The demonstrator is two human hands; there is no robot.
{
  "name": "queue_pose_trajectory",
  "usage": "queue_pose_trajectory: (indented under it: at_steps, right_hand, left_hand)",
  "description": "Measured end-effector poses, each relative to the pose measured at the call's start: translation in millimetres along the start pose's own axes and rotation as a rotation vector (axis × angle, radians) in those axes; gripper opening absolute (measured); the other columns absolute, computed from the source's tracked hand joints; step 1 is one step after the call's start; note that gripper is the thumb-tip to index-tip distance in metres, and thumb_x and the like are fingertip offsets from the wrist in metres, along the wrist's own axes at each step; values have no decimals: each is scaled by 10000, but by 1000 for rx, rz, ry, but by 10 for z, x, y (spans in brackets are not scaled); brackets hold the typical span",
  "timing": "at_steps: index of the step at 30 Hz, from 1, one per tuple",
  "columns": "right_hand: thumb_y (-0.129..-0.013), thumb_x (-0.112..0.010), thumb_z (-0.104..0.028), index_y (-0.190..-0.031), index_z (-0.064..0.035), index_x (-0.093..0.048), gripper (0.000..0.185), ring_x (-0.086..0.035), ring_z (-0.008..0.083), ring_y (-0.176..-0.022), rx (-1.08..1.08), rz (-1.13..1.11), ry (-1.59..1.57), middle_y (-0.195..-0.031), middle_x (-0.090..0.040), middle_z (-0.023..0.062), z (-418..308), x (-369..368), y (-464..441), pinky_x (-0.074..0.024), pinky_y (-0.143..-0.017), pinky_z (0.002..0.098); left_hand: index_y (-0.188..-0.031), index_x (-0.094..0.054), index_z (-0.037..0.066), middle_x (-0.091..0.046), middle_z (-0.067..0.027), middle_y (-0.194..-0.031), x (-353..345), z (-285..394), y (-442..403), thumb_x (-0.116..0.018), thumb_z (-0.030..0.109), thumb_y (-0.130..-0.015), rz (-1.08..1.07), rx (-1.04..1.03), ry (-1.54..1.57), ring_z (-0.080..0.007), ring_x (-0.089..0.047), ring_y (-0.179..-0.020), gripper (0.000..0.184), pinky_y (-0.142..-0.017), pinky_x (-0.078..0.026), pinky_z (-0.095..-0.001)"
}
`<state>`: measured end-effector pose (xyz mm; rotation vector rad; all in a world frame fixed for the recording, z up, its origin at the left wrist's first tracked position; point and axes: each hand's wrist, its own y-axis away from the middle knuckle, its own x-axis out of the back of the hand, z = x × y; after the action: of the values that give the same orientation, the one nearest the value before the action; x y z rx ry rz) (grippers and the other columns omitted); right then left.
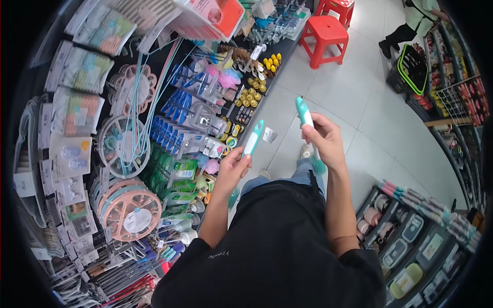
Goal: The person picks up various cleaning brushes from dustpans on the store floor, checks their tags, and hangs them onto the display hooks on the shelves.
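Note:
My left hand (pixel 233 167) is closed around a green-and-white brush handle (pixel 253 138), whose end with a hanging hole points up and away from me. A teal piece shows below that wrist, perhaps the brush's head, mostly hidden by the arm. In my right hand (pixel 326 138) is a second brush (pixel 302 109) with a similar green-and-white handle, pinched between thumb and fingers. Its green bristles (pixel 319 166) hang below the palm. The two brushes are apart, held over the floor in front of my body. Beside the left brush is a small pale tag (pixel 269 134).
A shelf display on the left holds pink reels (pixel 136 218), blue packaged goods (pixel 177 105) and yellow items (pixel 272 62). Red stools (pixel 323 38) stand ahead. A black-and-green basket (pixel 411 69) is near another person (pixel 413 23). Boxes of containers (pixel 405 277) sit at the lower right.

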<state>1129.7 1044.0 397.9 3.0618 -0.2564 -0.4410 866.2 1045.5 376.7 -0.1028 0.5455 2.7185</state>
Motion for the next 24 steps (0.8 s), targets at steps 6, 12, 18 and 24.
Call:
queue_pose_trajectory:
  at_steps: [6, 12, 18, 24]
  right_hand:
    - [-934, -556, -177, -1088, -10, -520, 230, -527, 64, -655, 6, -52, -39, -812, -577, 14, 80, 472, -1063, -394, -557, 203]
    - [-934, -557, -189, -1031, -26, -545, 189, -479, 52, -575, -86, -140, -77, -728, -545, -11, 344, 402, -1863, -363, -499, 194]
    - [-881, -634, -167, -938, -34, -599, 149, -457, 30, -574, -98, -335, 158, -689, -526, -40, 537, -16, -2366, -353, -502, 194]
    - [-940, -536, -180, -1074, -36, -511, 198, -416, 54, -537, -216, -612, -118, -696, -478, -13, 418, -388, -2803, -334, -492, 209]
  left_hand:
    - [-1139, -524, -9, -535, -7, -733, -520, 198, -505, -534, 204, -944, 167, -53, -45, -36, -387, -516, 288, -453, -286, -180]
    - [-1129, -523, 6, -539, -5, -743, -517, 301, -785, -541, 190, -941, 325, -24, 17, -31, -391, -516, 264, -449, -287, -184]
    - [-1127, -513, 7, -547, -11, -752, -223, 401, -1190, -551, 163, -932, 500, -63, 42, -27, -397, -518, 253, -447, -291, -180]
    - [-1118, -535, -4, -568, -32, -778, -20, 638, -1483, -501, 207, -961, 615, -118, 152, -78, -494, -569, 266, -509, -398, -220]
